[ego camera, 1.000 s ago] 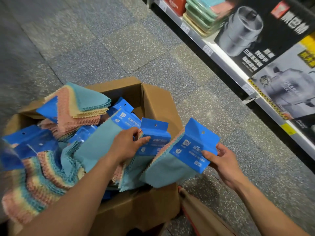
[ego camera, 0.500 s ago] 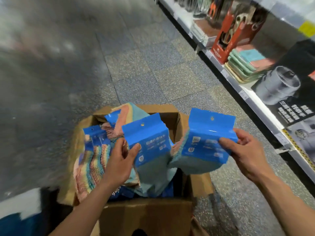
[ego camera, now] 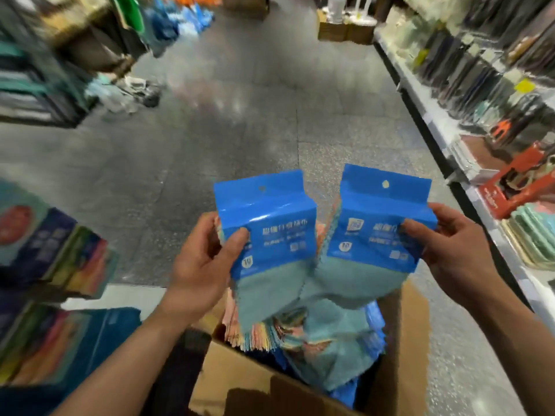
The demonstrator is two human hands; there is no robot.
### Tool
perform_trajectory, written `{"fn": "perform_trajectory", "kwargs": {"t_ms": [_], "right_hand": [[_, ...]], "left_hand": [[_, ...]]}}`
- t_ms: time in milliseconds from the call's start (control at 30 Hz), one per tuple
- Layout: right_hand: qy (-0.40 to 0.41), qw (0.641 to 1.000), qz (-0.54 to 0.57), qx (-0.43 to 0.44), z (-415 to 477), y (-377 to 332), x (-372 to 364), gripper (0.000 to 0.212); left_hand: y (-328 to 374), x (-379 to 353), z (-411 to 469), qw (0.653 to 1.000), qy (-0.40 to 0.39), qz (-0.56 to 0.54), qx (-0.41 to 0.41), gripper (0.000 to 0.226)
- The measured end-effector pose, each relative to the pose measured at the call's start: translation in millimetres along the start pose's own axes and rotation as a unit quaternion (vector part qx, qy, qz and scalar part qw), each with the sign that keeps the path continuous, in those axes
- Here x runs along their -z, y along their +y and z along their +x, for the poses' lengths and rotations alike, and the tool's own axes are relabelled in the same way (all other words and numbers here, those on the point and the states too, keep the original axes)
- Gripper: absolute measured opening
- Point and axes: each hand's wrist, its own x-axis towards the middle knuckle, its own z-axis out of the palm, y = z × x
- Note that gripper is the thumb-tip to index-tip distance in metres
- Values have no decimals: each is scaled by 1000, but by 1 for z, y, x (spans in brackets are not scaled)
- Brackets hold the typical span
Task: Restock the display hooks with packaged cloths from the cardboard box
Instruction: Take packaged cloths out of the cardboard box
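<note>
Holding pack point(ego camera: 270, 235) in left hand point(ego camera: 201, 265), second pack point(ego camera: 378, 232) in right hand point(ego camera: 453, 250), each pinched at side, thumb in front. Raised over box point(ego camera: 240, 373), cloth ends hanging. No hooks in view. Better to grip below hole point(ego camera: 385, 184), carry upright, thread one pack at time.

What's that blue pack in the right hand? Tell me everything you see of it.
The right pack has a glossy blue header, folded over teal cloth, with white print and a round hang hole near the top. It stands upright above the cardboard box, pinched at its right edge by the right hand.
</note>
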Motion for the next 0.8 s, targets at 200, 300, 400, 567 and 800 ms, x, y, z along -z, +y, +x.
{"fn": "perform_trajectory", "kwargs": {"t_ms": [200,300,400,567,800], "right_hand": [[-111,993,0,40,7,-38,-99,37],[-175,983,8,58,-4,-59,-133,28],[-230,971,11,70,-19,-78,-160,33],[-348,933,35,83,-51,-120,-200,50],[-454,879,51,136,-123,-191,-265,78]], "left_hand": [[51,78,-25,995,89,21,-36,24],[80,102,-57,990,129,35,-48,19],[111,120,-99,980,179,67,-48,17],[169,136,-177,957,269,83,-75,24],[260,163,-304,911,359,154,-133,14]]}}
